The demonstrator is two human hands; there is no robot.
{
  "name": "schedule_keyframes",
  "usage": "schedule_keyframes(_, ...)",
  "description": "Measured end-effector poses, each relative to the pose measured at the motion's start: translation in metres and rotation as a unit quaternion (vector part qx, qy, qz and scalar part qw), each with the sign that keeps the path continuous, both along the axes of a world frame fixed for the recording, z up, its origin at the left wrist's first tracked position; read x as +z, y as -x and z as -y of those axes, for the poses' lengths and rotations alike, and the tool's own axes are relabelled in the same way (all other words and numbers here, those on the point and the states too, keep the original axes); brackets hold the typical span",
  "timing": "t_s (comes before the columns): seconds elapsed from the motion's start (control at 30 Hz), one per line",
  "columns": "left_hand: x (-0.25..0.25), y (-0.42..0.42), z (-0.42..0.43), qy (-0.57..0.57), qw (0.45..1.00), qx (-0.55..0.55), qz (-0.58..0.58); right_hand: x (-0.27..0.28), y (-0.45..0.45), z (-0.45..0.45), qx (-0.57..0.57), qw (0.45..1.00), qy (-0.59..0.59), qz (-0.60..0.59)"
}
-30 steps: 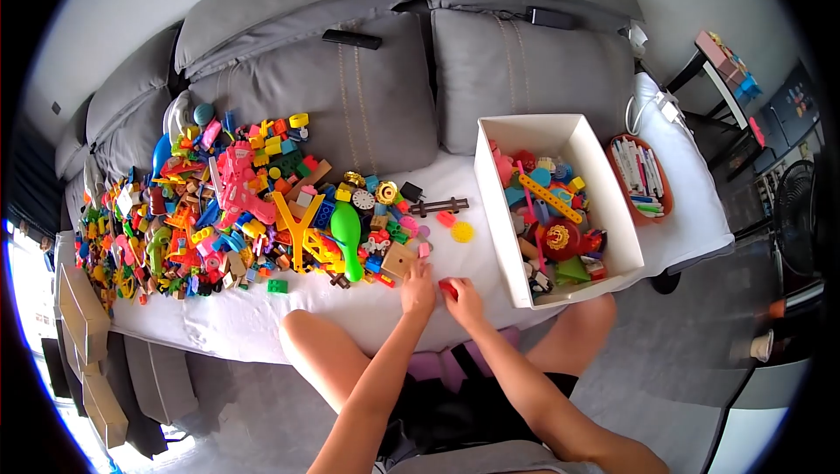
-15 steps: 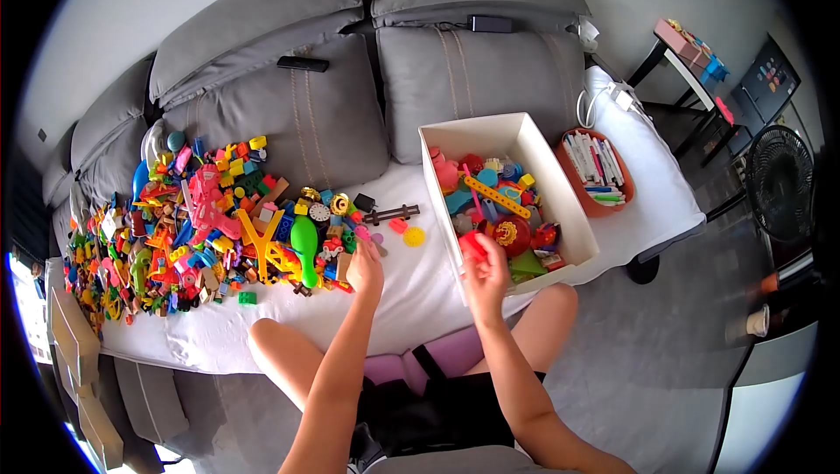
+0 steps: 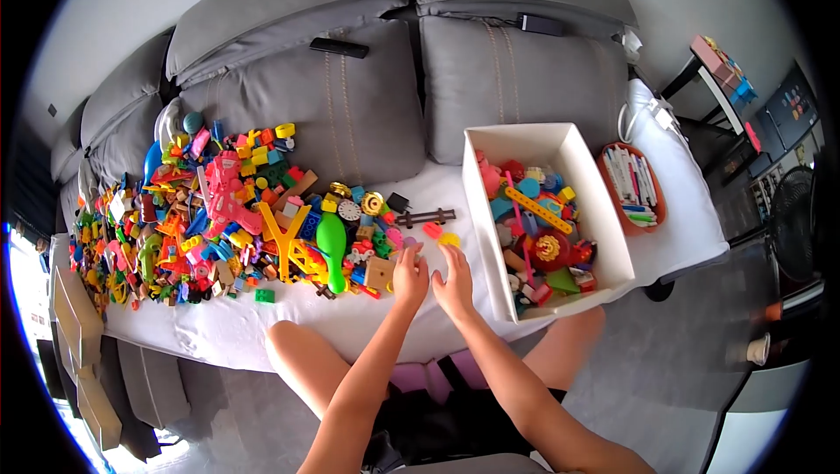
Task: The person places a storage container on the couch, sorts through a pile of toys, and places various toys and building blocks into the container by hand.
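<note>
My left hand (image 3: pixel 409 280) is over the white sheet at the right edge of the toy pile (image 3: pixel 188 238). Its fingers are loosely curved and slightly apart, close to a purple piece (image 3: pixel 411 244) and a wooden block (image 3: pixel 379 273); nothing shows in its grasp. Beside it, my right hand (image 3: pixel 453 283) is open, thumb apart from the fingers, its tips by a yellow disc (image 3: pixel 450 240). A small red-pink piece (image 3: pixel 432 230) lies just beyond. A brown track-like toy (image 3: pixel 426 218) rests behind these.
To the right stands a white box (image 3: pixel 619 255) part-filled with toys, among them a yellow strip (image 3: pixel 538 210). Next to it is an orange container (image 3: pixel 658 216) of markers. Grey cushions (image 3: pixel 525 63) line the back; a black remote (image 3: pixel 339 47) lies on one.
My right hand has left the box, no longer holding the red piece, and has come over beside my left hand. The view has shifted, so the scene sits further right.
</note>
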State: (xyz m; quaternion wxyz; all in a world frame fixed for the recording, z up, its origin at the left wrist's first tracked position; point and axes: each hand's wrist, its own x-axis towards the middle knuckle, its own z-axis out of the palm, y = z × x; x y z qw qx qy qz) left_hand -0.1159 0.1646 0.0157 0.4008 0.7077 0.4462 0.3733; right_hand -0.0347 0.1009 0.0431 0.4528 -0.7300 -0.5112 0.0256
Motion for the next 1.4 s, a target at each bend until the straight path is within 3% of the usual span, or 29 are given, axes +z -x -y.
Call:
schedule_keyframes(0.03, 0.005, 0.01, -0.008, 0.018, 0.998, -0.01, -0.055, -0.028, -0.003, -0.013, -0.007, 0.997, 0.064, -0.05)
schedule_keyframes(0.07, 0.001, 0.014, -0.023, -0.05, 0.997, -0.03, -0.055, -0.031, -0.004, -0.025, -0.043, 0.991, 0.123, -0.018)
schedule_keyframes(0.13, 0.002, 0.01, -0.057, -0.183, 0.979, -0.072, -0.054, -0.036, -0.012, -0.049, -0.049, 0.987, 0.155, 0.011)
schedule_keyframes(0.2, -0.006, -0.005, -0.092, -0.175, 0.969, -0.119, -0.129, -0.048, -0.021, -0.074, -0.063, 0.985, 0.16, 0.031)
schedule_keyframes(0.33, -0.014, -0.044, -0.142, -0.218, 0.872, -0.127, -0.42, -0.071, -0.035, -0.11, -0.099, 0.964, 0.217, 0.116)
schedule_keyframes(0.4, -0.008, -0.057, -0.152, -0.067, 0.825, -0.163, -0.536, -0.078, -0.041, -0.115, -0.109, 0.955, 0.227, 0.157)
schedule_keyframes(0.57, -0.026, -0.048, -0.137, -0.078, 0.858, -0.149, -0.485, -0.075, -0.043, -0.097, -0.071, 0.943, 0.315, 0.075)
schedule_keyframes(0.77, 0.003, -0.011, -0.083, -0.04, 0.851, -0.217, -0.477, -0.065, -0.001, -0.035, -0.076, 0.959, 0.26, 0.081)
schedule_keyframes(0.87, -0.005, 0.007, -0.074, -0.083, 0.901, -0.18, -0.385, -0.06, 0.009, -0.014, -0.053, 0.972, 0.221, 0.057)
schedule_keyframes(0.97, 0.015, 0.014, -0.064, -0.126, 0.973, -0.051, -0.184, -0.047, 0.008, 0.0, -0.076, 0.985, 0.153, 0.037)
schedule_keyframes(1.07, 0.01, 0.018, -0.055, -0.071, 0.994, 0.083, 0.016, -0.028, 0.007, 0.014, -0.085, 0.986, 0.132, -0.061)
schedule_keyframes(1.1, 0.018, 0.016, -0.046, 0.019, 0.976, 0.108, 0.186, -0.02, 0.005, 0.02, -0.083, 0.982, 0.133, -0.104)
schedule_keyframes(1.13, 0.021, 0.016, -0.04, 0.154, 0.93, 0.153, 0.296, -0.004, 0.003, 0.022, -0.068, 0.962, 0.116, -0.239)
schedule_keyframes(1.2, 0.038, 0.015, -0.026, 0.343, 0.815, 0.262, 0.386, 0.027, 0.005, 0.029, -0.032, 0.867, 0.074, -0.492)
schedule_keyframes(1.23, 0.034, 0.01, -0.022, 0.352, 0.792, 0.271, 0.419, 0.039, 0.003, 0.033, 0.005, 0.838, 0.032, -0.544)
schedule_keyframes(1.33, 0.048, -0.024, -0.007, 0.364, 0.791, 0.248, 0.424, 0.081, -0.011, 0.042, -0.002, 0.831, -0.055, -0.553)
schedule_keyframes(1.4, 0.081, -0.048, 0.004, 0.35, 0.829, 0.058, 0.433, 0.099, -0.033, 0.051, 0.007, 0.856, -0.098, -0.508)
